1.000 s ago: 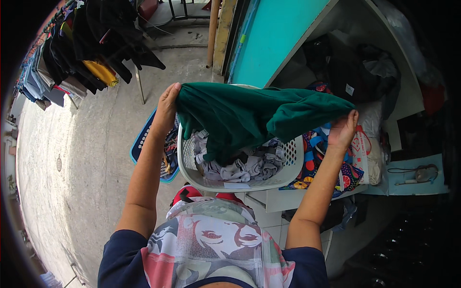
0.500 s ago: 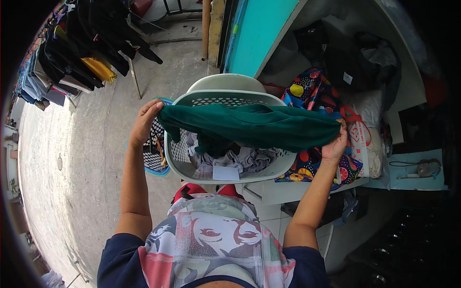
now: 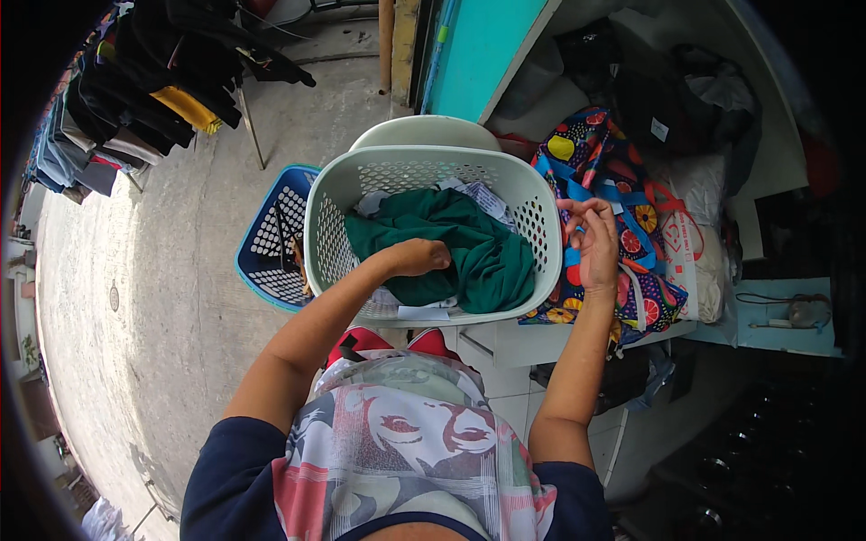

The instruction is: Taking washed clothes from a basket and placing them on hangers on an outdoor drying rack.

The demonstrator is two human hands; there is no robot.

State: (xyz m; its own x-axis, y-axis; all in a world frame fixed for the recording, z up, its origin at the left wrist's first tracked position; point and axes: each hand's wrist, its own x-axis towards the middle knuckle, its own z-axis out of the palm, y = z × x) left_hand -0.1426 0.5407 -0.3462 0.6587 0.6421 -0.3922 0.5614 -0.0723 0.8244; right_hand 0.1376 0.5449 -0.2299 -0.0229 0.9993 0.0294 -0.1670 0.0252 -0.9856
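A dark green garment (image 3: 492, 261) lies bunched inside a pale grey-green laundry basket (image 3: 433, 162), on top of grey and white printed clothes (image 3: 487, 200). Over the garment is my left hand (image 3: 419, 257), its fingers curled closed; whether any cloth is caught in them is hidden. Just past the basket's right rim, my right hand (image 3: 591, 243) is raised with its fingers apart and nothing in them. Behind it sits a colourful fruit-print bag (image 3: 631, 239) with blue straps. A white paper label (image 3: 422, 314) shows at the basket's near side.
A blue basket (image 3: 280, 234) holding hangers or clips stands left of the laundry basket. Clothes hang on a rack (image 3: 144, 99) at the far left. White and dark bags (image 3: 690, 234) crowd the right side, near a pale blue board (image 3: 785, 316). A turquoise panel (image 3: 487, 54) stands behind.
The green garment, held stretched between both hands before, now lies in the basket. My left hand moved right, over it; my right hand let go and drew slightly inward.
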